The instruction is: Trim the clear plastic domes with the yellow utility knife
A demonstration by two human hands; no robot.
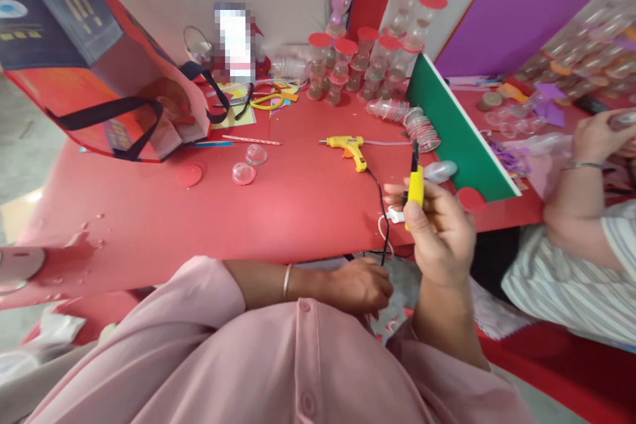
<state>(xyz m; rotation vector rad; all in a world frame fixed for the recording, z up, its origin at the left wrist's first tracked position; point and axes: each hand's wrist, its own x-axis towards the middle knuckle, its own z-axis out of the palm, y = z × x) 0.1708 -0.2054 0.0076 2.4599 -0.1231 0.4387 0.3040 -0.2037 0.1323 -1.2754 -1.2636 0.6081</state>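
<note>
My right hand [442,232] is raised above the front edge of the red table [189,225], its thumb and fingers closed round a yellow utility knife [416,189]. The knife stands nearly upright, with a black slider and a dark narrow end pointing away from me. My left hand [362,285] rests just below the table edge, close to my body, with its fingers curled in; whether they hold anything is hidden. A yellow glue gun [350,148] lies on its side on the table, left of the knife, and its black cord [381,199] runs over the edge.
Several clear bottle shapes with red caps [342,59] stand at the back. Two clear plastic domes [244,173] lie mid-table near a red disc [189,175]. A large bag [99,79] stands left. A green divider [462,132] separates a co-worker's arm [576,179] at right.
</note>
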